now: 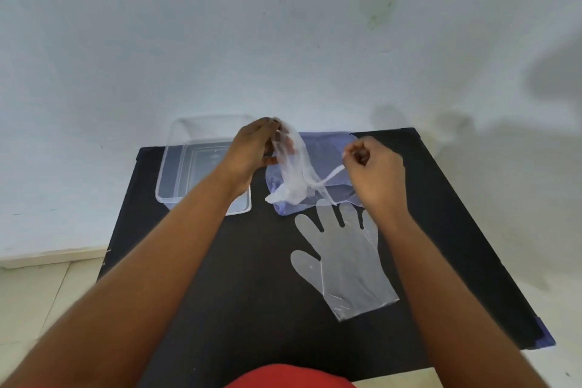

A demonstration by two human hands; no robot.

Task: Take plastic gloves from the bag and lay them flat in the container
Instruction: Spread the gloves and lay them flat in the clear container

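A crumpled clear plastic glove (294,176) hangs over the bluish plastic bag (327,154), which lies at the back of the black table. My left hand (256,146) pinches the glove's top above the bag. My right hand (374,173) is closed on one thin stretched finger of the same glove, pulling it to the right. A second clear glove (346,261) lies flat on the table, in front of the bag. The clear rectangular container (176,164) stands at the back left, partly hidden by my left forearm; I see no glove inside it.
The black table (220,277) is small, with its edges close on all sides and a bluish strip at its right corner (546,337). A pale wall stands right behind it. Light floor tiles show at the left. A red garment (289,376) is at the bottom edge.
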